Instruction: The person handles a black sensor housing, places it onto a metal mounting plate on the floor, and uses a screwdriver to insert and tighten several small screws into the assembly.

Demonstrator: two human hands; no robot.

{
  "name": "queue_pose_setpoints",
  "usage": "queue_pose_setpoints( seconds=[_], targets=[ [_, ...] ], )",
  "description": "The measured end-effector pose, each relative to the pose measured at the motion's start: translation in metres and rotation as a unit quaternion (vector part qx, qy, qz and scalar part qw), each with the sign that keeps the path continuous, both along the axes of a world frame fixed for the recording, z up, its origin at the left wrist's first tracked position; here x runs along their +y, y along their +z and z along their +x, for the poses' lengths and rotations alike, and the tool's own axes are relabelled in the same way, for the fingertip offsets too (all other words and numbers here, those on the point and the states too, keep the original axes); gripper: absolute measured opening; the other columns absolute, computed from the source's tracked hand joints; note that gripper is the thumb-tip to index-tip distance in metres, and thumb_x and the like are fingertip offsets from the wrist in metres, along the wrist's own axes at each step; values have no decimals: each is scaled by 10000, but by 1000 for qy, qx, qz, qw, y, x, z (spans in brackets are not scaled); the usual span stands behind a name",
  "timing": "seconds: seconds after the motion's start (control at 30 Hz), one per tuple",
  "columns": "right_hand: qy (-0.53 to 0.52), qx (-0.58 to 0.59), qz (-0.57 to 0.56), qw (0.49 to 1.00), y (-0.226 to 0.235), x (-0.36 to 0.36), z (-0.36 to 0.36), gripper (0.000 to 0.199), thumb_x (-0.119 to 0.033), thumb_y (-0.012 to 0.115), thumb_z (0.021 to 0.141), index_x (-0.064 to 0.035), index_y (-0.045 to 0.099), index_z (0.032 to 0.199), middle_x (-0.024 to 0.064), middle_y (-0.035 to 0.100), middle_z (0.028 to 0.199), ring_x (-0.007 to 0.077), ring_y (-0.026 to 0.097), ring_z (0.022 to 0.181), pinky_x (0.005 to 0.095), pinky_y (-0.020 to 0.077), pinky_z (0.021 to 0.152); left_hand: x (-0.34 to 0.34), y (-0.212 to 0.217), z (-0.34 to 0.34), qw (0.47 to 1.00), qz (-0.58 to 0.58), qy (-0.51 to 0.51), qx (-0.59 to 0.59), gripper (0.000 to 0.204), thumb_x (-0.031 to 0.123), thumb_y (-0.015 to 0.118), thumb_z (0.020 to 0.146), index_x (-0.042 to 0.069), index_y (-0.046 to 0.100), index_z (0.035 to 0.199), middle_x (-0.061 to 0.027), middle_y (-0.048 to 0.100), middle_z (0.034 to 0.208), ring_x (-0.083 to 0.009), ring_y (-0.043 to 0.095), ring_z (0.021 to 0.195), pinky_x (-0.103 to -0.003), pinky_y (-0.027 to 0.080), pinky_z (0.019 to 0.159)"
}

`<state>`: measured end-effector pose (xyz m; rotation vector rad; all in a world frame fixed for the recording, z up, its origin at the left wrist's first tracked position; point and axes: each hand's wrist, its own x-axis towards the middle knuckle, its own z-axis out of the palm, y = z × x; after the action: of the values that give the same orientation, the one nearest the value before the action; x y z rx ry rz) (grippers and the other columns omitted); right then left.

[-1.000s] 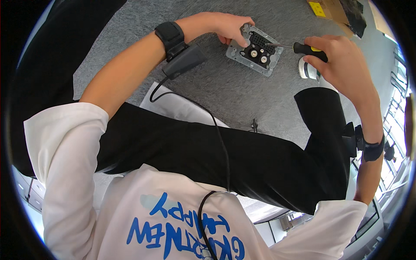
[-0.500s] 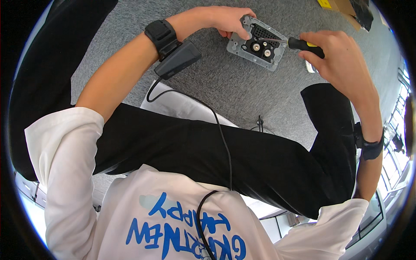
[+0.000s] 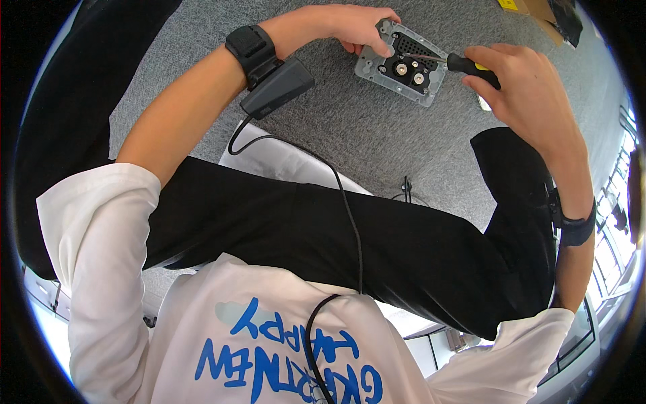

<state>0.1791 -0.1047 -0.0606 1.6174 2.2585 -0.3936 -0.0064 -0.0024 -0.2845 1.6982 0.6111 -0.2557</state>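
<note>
My left hand grips the far left corner of a grey metal housing, its thumb over the rim and its other fingers partly hidden behind. Inside the housing's frame are a black perforated panel and two round silver fittings. In my right hand is a screwdriver with a black and yellow handle. Its thin shaft points left across the black panel, the tip near my left thumb. Whether the tip sits in a screw is too small to tell.
Grey carpet lies below. A cardboard box with a black bag stands at the far right. A small white object lies partly behind my right hand. A black cable runs from the device on my left wrist across my leg.
The housing and both hands have shifted very slightly in the picture. The screwdriver stays over the black panel, its handle slightly turned; both grips are kept.
</note>
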Motion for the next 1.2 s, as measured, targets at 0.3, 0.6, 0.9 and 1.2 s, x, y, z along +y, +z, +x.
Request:
queue_pose_setpoints(
  seconds=[0.3, 0.6, 0.9, 1.2],
  targets=[
    [12, -10, 22, 1000, 6, -6, 3, 205, -196, 733, 891, -68, 762, 1050, 115, 690, 752, 268, 670, 653, 370, 529, 625, 11, 3, 5, 994, -106, 0, -39, 787, 226, 811, 815, 26, 399, 1454, -133, 665, 1050, -199, 650, 837, -345, 543, 692],
    [12, 21, 24, 999, -3, -9, 4, 174, -197, 733, 896, -68, 761, 1009, 111, 679, 719, 268, 659, 622, 378, 524, 610, 11, 1, 3, 996, -86, -7, -32, 799, 231, 814, 812, 17, 396, 1458, -161, 660, 1122, -225, 662, 915, -368, 547, 740],
    [8, -6, 33, 999, -1, -12, -2, 180, -196, 734, 895, -68, 748, 1021, 90, 697, 756, 267, 682, 661, 372, 543, 639, 13, 9, 3, 991, -132, -4, -34, 815, 237, 811, 823, 6, 375, 1471, -162, 656, 1105, -216, 666, 871, -355, 545, 712],
    [52, 74, 128, 988, 32, 2, -34, 210, -182, 741, 875, -41, 626, 982, 114, 593, 841, 282, 631, 727, 380, 487, 628, 13, 19, 4, 997, -66, -27, 10, 812, 283, 795, 820, 0, 391, 1464, -168, 658, 1119, -221, 672, 869, -355, 546, 722]
  ],
)
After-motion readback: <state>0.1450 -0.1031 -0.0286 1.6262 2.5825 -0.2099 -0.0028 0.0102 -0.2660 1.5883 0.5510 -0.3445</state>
